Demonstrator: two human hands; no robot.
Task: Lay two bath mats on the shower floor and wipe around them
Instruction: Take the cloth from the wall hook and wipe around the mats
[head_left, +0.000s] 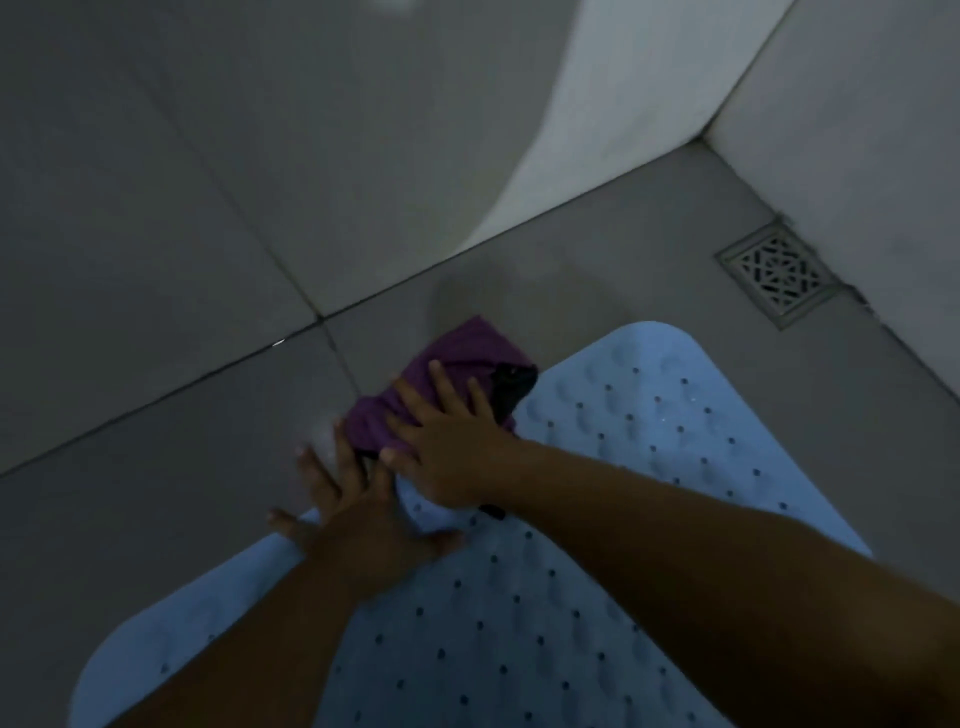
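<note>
Light dim, view soft, so fine detail is hard to make out. One pale blue bath mat (597, 597) in view, studded with dark holes, flat on grey floor tiles (156, 519); its near end is cut off by the bottom edge and partly covered by both forearms. One purple cloth (415, 395), bunched, on the tile just beyond the mat's far edge, with a dark patch at its right side. Right hand (447, 441) flat on the cloth, fingers straight, pressing, not gripping. Left hand (353, 514) spread flat over the mat's edge, fingertips on tile, holding nothing. One square metal drain grate (776, 273) near the right wall (857, 130).
</note>
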